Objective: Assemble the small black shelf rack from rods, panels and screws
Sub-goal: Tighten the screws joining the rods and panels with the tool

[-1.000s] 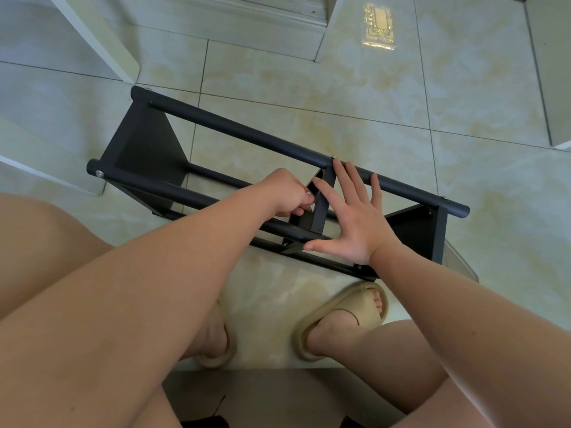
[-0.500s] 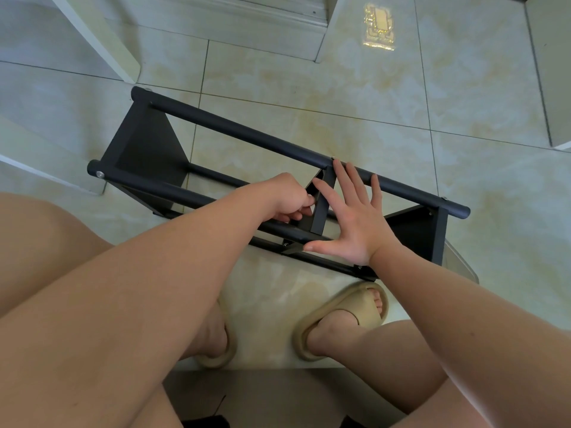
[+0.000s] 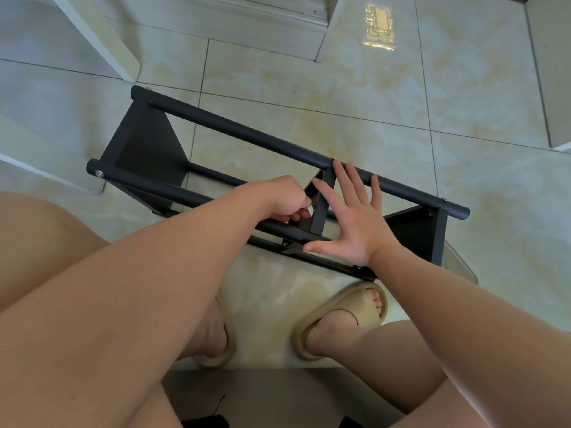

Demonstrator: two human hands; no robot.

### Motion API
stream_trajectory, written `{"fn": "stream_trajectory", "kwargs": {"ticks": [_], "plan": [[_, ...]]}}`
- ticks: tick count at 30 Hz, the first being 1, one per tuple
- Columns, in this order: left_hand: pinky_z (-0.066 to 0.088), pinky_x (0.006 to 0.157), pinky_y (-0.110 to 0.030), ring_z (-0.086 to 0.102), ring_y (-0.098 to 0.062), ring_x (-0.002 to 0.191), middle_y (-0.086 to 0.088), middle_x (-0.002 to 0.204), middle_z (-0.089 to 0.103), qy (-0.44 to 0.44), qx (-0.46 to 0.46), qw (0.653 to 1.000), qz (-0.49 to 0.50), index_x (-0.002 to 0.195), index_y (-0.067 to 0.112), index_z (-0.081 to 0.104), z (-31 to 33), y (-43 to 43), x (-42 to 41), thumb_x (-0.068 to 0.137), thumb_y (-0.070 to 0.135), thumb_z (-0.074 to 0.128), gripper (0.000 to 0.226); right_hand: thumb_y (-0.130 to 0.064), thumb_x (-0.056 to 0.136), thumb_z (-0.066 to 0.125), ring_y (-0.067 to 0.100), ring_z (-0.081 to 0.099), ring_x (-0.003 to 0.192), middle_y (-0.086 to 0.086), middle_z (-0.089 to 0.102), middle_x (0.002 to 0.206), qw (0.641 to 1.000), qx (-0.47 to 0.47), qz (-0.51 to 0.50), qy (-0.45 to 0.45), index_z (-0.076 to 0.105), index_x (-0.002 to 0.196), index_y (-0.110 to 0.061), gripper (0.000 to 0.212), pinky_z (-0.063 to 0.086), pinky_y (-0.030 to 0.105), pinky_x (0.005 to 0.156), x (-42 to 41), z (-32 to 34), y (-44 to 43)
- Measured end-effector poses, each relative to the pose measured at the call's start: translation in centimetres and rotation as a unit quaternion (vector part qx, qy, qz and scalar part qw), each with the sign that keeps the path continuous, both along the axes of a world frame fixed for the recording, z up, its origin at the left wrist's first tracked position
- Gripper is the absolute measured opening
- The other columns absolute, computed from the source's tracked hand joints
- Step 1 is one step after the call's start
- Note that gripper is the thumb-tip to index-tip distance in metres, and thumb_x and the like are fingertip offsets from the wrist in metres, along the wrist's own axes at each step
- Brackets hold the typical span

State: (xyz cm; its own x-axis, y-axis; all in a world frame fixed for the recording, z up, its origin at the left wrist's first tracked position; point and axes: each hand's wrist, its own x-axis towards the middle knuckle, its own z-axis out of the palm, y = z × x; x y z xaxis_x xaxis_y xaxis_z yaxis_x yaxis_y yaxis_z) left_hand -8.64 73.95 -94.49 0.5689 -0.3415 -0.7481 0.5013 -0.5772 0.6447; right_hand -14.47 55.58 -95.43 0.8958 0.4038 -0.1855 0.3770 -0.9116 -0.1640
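Barely anything has moved since a second ago. On my head view, the rack [image 3: 234, 134] lies on the tiled floor [image 3: 340, 88]. The right hand [image 3: 349, 223] is spread flat against its middle panel [image 3: 321, 205]. The left hand [image 3: 284, 196] curls beside it; I can't tell whether it pinches anything.

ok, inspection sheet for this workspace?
Surface: glossy beige tiled floor.
Job's things: black metal shelf rack lying on the floor, rods joined to two end panels; black middle panel between the rods.
Clutter: clear plastic sheet edge by the rack's right end.
Hands: left hand curled at the middle panel, contents hidden; right hand flat against that panel.
Cables: nothing seen.
Surroundings: white furniture leg far left; beige slippers on the person's feet.
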Motion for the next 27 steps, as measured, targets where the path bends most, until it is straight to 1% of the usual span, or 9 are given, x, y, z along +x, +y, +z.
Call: {"fn": "stream_trajectory", "kwargs": {"ticks": [2,5,8,11,15,19,23,26,27], "plan": [[0.049,0.074,-0.025,0.06,-0.009,0.083,0.006,0.087,0.069,0.002,0.0,1.0,-0.007,0.095,0.014,0.062,0.1,0.2,0.0,0.105,0.021,0.045,0.021,-0.102,0.067,0.029,0.026,-0.016,0.156,0.007,-0.011,0.17,1.0,-0.002,0.0,0.001,0.014,0.161,-0.033,0.117,-0.007,0.065,0.12,0.0,0.0,0.0],[0.049,0.073,-0.025,0.059,-0.009,0.082,0.005,0.087,0.069,0.005,0.0,1.0,-0.02,0.098,0.013,0.063,0.1,0.4,0.1,0.105,0.019,0.045,0.02,-0.101,0.067,0.029,0.026,-0.017,0.155,0.007,-0.011,0.17,1.0,-0.004,-0.001,0.003,0.014,0.161,-0.033,0.117,-0.007,0.065,0.121,0.0,0.0,0.0],[0.048,0.071,-0.024,0.058,-0.01,0.08,0.005,0.084,0.068,-0.005,0.0,0.999,-0.041,0.094,0.012,0.062,0.1,0.7,0.1,0.104,0.015,0.045,0.021,-0.101,0.067,0.031,0.026,-0.016,0.156,0.007,-0.011,0.17,1.0,-0.002,-0.001,0.003,0.015,0.161,-0.033,0.117,-0.008,0.065,0.12,0.0,0.0,0.0],[0.049,0.08,-0.028,0.059,-0.012,0.083,0.006,0.083,0.067,-0.031,0.004,0.996,-0.085,0.095,0.012,0.063,0.2,0.9,0.1,0.103,0.012,0.044,0.02,-0.101,0.067,0.031,0.026,-0.016,0.156,0.008,-0.01,0.17,1.0,-0.003,-0.001,0.003,0.014,0.161,-0.033,0.117,-0.008,0.065,0.12,0.0,0.0,0.0],[0.049,0.082,-0.029,0.06,-0.011,0.082,0.007,0.082,0.068,-0.052,0.008,0.992,-0.115,0.083,0.017,0.063,0.1,1.2,0.1,0.102,0.012,0.046,0.026,-0.102,0.066,0.03,0.026,-0.015,0.156,0.007,-0.011,0.17,1.0,-0.003,-0.002,0.004,0.014,0.161,-0.033,0.118,-0.008,0.065,0.12,0.0,0.0,0.0],[0.049,0.091,-0.034,0.061,-0.012,0.084,0.005,0.084,0.07,-0.071,0.018,0.986,-0.152,0.077,0.02,0.064,0.1,1.5,0.1,0.1,0.011,0.049,0.03,-0.102,0.066,0.03,0.026,-0.016,0.156,0.007,-0.011,0.17,1.0,-0.002,-0.003,0.003,0.015,0.161,-0.033,0.118,-0.009,0.064,0.121,0.1,0.0,0.0],[0.048,0.09,-0.033,0.063,-0.016,0.089,0.002,0.091,0.072,-0.084,0.031,0.977,-0.193,0.08,0.019,0.069,0.4,1.7,0.1,0.099,0.012,0.051,0.027,-0.102,0.066,0.029,0.026,-0.016,0.156,0.007,-0.011,0.17,1.0,0.001,-0.002,0.0,0.015,0.161,-0.033,0.118,-0.009,0.063,0.121,0.1,-0.1,0.0],[0.047,0.094,-0.035,0.063,-0.022,0.098,-0.003,0.101,0.072,-0.097,0.041,0.97,-0.22,0.096,0.011,0.073,0.6,1.6,0.0,0.099,0.013,0.052,0.022,-0.102,0.066,0.029,0.025,-0.017,0.156,0.007,-0.011,0.17,1.0,-0.001,-0.001,-0.001,0.015,0.161,-0.034,0.118,-0.01,0.062,0.121,0.1,-0.2,0.0],[0.046,0.091,-0.035,0.062,-0.021,0.095,-0.002,0.098,0.07,-0.102,0.045,0.967,-0.228,0.097,0.01,0.072,0.7,1.6,0.0,0.099,0.013,0.052,0.021,-0.103,0.066,0.028,0.025,-0.017,0.156,0.007,-0.011,0.17,1.0,-0.002,0.0,-0.001,0.014,0.161,-0.034,0.118,-0.01,0.062,0.121,0.1,-0.2,0.0]]}}
